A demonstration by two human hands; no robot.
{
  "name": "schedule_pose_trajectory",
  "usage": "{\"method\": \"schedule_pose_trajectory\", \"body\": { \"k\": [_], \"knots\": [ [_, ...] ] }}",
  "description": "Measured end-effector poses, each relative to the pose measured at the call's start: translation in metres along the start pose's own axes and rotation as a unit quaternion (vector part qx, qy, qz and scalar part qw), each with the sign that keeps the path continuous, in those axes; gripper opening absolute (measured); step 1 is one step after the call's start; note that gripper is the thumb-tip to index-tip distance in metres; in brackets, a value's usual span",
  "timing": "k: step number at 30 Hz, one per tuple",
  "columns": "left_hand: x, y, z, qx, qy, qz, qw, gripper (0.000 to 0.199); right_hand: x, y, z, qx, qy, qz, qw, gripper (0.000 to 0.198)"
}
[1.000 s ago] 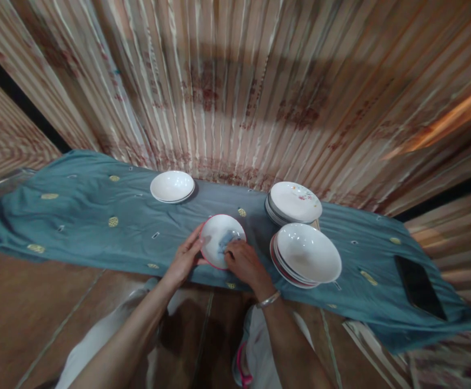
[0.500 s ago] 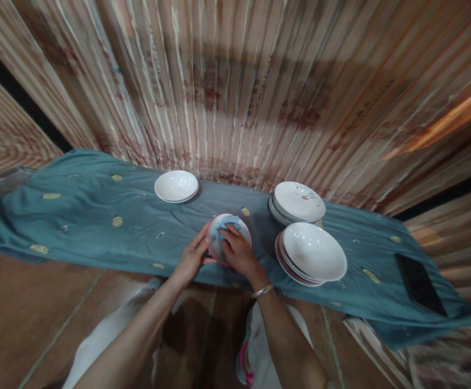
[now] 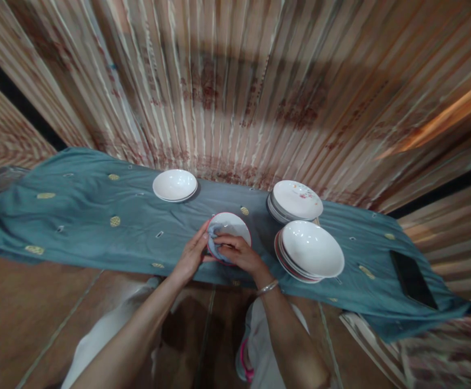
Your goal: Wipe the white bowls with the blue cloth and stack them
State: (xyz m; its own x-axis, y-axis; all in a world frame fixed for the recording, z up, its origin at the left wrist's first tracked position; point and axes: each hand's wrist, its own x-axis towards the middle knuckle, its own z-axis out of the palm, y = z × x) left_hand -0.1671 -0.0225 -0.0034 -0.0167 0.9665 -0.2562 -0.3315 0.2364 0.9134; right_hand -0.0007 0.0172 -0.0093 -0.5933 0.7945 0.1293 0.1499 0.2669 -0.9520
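Observation:
A white bowl with a red rim (image 3: 235, 224) is held over the front part of the cloth-covered table. My left hand (image 3: 194, 251) grips its left side, thumb at the rim and fingers around the outside. Inside the bowl, my right hand (image 3: 239, 253) presses a crumpled light-blue cloth (image 3: 214, 244) against the left inner wall, fingers bent over it. A bangle circles the right wrist. Whether the bowl's base touches the table is hidden.
White bowls (image 3: 175, 185) sit stacked at the back left. To the right stand a stack of plates with a floral top one (image 3: 298, 200) and a stack of bowls (image 3: 313, 248). A black phone (image 3: 412, 278) lies on the green tablecloth (image 3: 85, 216) near the right end.
My right hand has moved the blue cloth from the upper middle of the bowl down to its left inner side. The left hand keeps its hold on the bowl.

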Motion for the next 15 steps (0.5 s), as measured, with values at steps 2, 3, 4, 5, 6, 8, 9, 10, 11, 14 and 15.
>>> {"method": "schedule_pose_trajectory", "body": {
  "k": [2, 3, 4, 5, 6, 8, 9, 10, 11, 14, 15],
  "knots": [
    [0.001, 0.000, -0.001, -0.001, 0.003, -0.003, 1.000, 0.072, -0.002, -0.003, -0.003, 0.021, -0.030, 0.013, 0.999, 0.023],
    [0.001, 0.000, -0.001, 0.000, 0.007, -0.003, 1.000, 0.073, -0.002, -0.004, -0.005, 0.023, -0.043, 0.023, 0.999, 0.023],
    [0.002, 0.000, -0.002, 0.001, 0.011, -0.003, 1.000, 0.074, -0.004, -0.005, -0.006, 0.017, -0.053, 0.032, 0.998, 0.023],
    [0.002, 0.000, -0.001, 0.004, 0.014, -0.002, 1.000, 0.075, -0.005, -0.006, -0.007, 0.004, -0.057, 0.041, 0.997, 0.024],
    [0.003, 0.001, -0.001, 0.006, 0.015, -0.001, 1.000, 0.076, -0.006, -0.007, -0.009, -0.018, -0.059, 0.048, 0.997, 0.025],
    [0.003, 0.002, -0.001, 0.009, 0.015, 0.001, 1.000, 0.076, -0.010, -0.010, -0.011, -0.076, -0.054, 0.057, 0.994, 0.025],
    [0.003, 0.002, 0.000, 0.010, 0.015, 0.003, 1.000, 0.075, -0.013, -0.011, -0.012, -0.109, -0.052, 0.060, 0.991, 0.025],
    [0.004, 0.003, 0.000, 0.010, 0.014, 0.005, 1.000, 0.073, -0.015, -0.013, -0.013, -0.146, -0.049, 0.063, 0.986, 0.024],
    [0.004, 0.003, 0.000, 0.012, 0.015, 0.007, 1.000, 0.071, -0.018, -0.015, -0.014, -0.183, -0.046, 0.066, 0.980, 0.023],
    [0.005, 0.003, -0.002, 0.027, 0.016, 0.004, 0.999, 0.066, -0.027, -0.021, -0.014, -0.294, -0.023, 0.073, 0.953, 0.022],
    [0.006, 0.003, -0.002, 0.032, 0.017, 0.003, 0.999, 0.065, -0.030, -0.021, -0.014, -0.325, -0.009, 0.071, 0.943, 0.022]
  ]
}}
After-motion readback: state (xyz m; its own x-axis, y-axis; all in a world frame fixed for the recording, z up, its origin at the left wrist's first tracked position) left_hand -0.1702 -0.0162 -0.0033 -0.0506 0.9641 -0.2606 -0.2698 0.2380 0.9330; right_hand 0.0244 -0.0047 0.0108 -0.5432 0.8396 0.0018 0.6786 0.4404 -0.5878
